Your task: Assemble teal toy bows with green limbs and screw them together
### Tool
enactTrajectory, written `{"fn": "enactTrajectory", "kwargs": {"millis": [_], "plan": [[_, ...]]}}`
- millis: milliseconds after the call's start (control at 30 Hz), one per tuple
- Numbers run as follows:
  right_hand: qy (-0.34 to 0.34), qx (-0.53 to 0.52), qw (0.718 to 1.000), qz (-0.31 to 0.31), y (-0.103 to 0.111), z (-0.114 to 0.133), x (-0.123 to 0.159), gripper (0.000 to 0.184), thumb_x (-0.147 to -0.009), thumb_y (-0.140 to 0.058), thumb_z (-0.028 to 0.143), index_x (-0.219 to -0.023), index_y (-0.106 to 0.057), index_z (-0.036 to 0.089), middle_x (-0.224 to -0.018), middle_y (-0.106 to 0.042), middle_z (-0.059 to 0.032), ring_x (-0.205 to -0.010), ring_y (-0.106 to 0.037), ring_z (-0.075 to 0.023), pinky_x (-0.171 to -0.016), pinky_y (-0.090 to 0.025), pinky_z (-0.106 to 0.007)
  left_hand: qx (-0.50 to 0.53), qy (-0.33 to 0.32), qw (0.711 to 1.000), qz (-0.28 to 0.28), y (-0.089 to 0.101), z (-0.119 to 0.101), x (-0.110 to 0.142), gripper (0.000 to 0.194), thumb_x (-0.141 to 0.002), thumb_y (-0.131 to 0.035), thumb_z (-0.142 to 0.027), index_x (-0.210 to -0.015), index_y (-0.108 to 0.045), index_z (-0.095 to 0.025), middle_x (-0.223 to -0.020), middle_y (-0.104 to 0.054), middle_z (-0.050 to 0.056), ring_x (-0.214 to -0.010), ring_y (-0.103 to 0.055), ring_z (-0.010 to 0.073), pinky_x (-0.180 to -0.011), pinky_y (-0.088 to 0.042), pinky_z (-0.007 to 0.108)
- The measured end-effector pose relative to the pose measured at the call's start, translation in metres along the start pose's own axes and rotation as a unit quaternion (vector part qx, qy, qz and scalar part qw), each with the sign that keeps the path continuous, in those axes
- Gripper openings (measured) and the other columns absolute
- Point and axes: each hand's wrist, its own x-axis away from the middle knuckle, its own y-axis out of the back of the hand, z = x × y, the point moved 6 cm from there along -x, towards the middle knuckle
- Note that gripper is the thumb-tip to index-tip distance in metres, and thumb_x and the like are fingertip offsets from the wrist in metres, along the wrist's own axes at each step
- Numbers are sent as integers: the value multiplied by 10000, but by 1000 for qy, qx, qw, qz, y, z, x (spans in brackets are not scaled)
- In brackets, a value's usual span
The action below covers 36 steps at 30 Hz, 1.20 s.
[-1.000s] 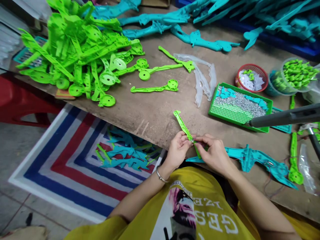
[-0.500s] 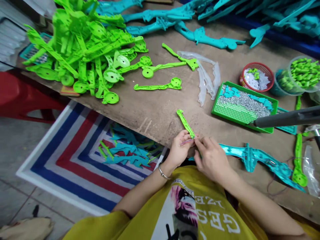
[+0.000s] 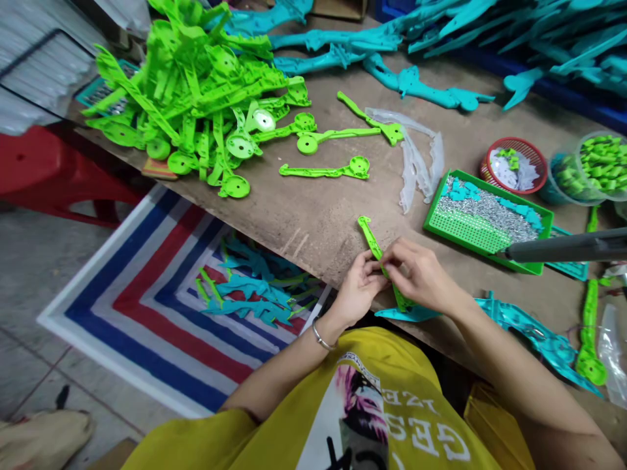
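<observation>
My left hand (image 3: 360,288) is closed around the middle of a slim lime-green plastic arm (image 3: 370,236) with a hooked upper end. The thumb and fingers of my right hand (image 3: 422,273) are pinched against the same arm from the other side. Whether they also grip something small, such as a wire, is hidden. Below the hands the arm's lower end shows over a teal plastic bow-shaped part (image 3: 531,336), which lies along the table's near edge, partly covered by my right forearm.
Lime-green arms (image 3: 186,98) are heaped at the left, with several loose ones beside them. A green tray (image 3: 482,219) of screws and teal pieces, a red basket (image 3: 514,166) and tubs of green pieces (image 3: 605,163) stand right. A grey tool (image 3: 563,248) juts in above the table.
My right hand has moved up along the green arm, and the arm's lower end now shows beneath it. The whole view has shifted slightly.
</observation>
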Motion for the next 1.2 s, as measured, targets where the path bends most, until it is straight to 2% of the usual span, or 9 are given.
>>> {"fn": "enactTrajectory", "kwargs": {"millis": [133, 367, 600, 700, 767, 833, 933, 1100, 1200], "plan": [[-91, -40, 995, -8, 9, -24, -10, 83, -883, -583, 185, -896, -665, 173, -797, -676, -28, -705, -592, -144, -683, -431, -264, 5, 1, 1000, -23, 1, -1, -3, 437, -796, -743, -251, -1186, -555, -193, -1118, -683, 66, -962, -680, 150, -891, -524, 285], [-71, -76, 994, 31, -1, -35, -24, 138, -881, -642, 266, -857, -736, 167, -818, -662, -40, -784, -605, -156, -733, -432, -275, 36, -26, 997, -65, 2, -8, -12, 429, -777, -722, -217, -1172, -558, -197, -1103, -693, 59, -955, -665, 133, -865, -516, 264], [-90, -126, 986, 57, -8, -43, -27, 181, -854, -654, 304, -819, -760, 162, -827, -667, -46, -823, -607, -172, -782, -453, -306, -27, -39, 996, -80, 5, -7, -20, 323, -739, -704, -213, -1033, -576, -172, -883, -670, 7, -707, -616, 92, -664, -480, 213], [-71, -111, 991, 30, -1, -36, -25, 151, -822, -637, 216, -919, -737, 157, -835, -656, -39, -777, -605, -163, -751, -473, -304, -41, -54, 993, -93, 7, -6, -23, 327, -728, -717, -221, -1013, -565, -170, -869, -666, 7, -713, -625, 100, -671, -491, 217], [-30, -91, 995, -3, 8, -23, -24, 299, -784, -622, 144, -1074, -694, 162, -892, -653, -40, -763, -606, -160, -741, -496, -309, -53, -62, 991, -102, 7, -6, -24, 345, -732, -716, -221, -1034, -557, -169, -867, -668, 11, -729, -637, 111, -674, -497, 220], [31, -70, 997, -22, 13, -7, -24, 411, -779, -600, 101, -1182, -648, 169, -1015, -658, -73, -843, -628, -181, -784, -522, -336, -72, -73, 988, -113, 9, -7, -24, 329, -741, -702, -208, -1035, -560, -167, -875, -673, 18, -758, -647, 125, -684, -503, 226], [103, -37, 994, -9, 10, 12, -29, 369, -861, -557, 101, -1214, -641, 168, -1193, -655, -131, -1059, -635, -229, -906, -527, -384, -107, -92, 981, -135, 14, -9, -22, 260, -719, -701, -155, -954, -590, -161, -870, -675, 12, -792, -637, 135, -700, -493, 221], [141, 7, 990, 30, -6, 12, -44, 227, -896, -564, 96, -1063, -699, 169, -997, -743, -94, -938, -666, -216, -857, -529, -368, -137, -88, 975, -149, 19, -5, -22, 126, -686, -702, -112, -758, -604, -143, -720, -641, -9, -713, -600, 130, -604, -438, 198], [98, -23, 995, 22, -5, -1, -49, 199, -874, -553, 64, -938, -710, 169, -903, -739, -66, -852, -678, -174, -786, -525, -300, -112, -83, 980, -139, 15, -3, -24, 212, -719, -673, -128, -917, -600, -149, -816, -680, 5, -748, -637, 130, -640, -474, 201]]}}
